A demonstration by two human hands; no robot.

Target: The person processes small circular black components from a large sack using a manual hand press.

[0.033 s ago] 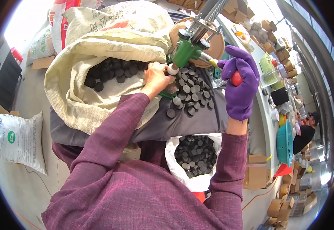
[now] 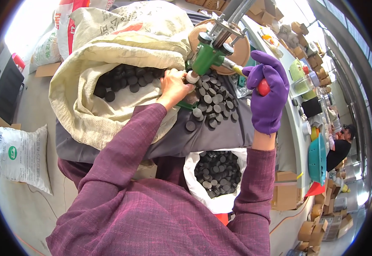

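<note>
A green hand press (image 2: 206, 57) stands at the far side of a grey table (image 2: 220, 136). My bare left hand (image 2: 174, 86) rests at the foot of the press. Its bent fingertips touch a small white round part (image 2: 192, 77), and whether they hold anything is hidden. In a purple glove, my right hand (image 2: 267, 94) is closed around the red knob (image 2: 263, 87) of the press lever. Several dark round discs (image 2: 213, 102) lie loose on the table between my hands.
A large pale sack (image 2: 88, 106) full of dark discs lies open to the left. A white bag (image 2: 216, 173) with more discs hangs below the table's near edge. A white sack (image 2: 17, 155) sits on the floor. Another person (image 2: 339, 147) works at a cluttered bench on the right.
</note>
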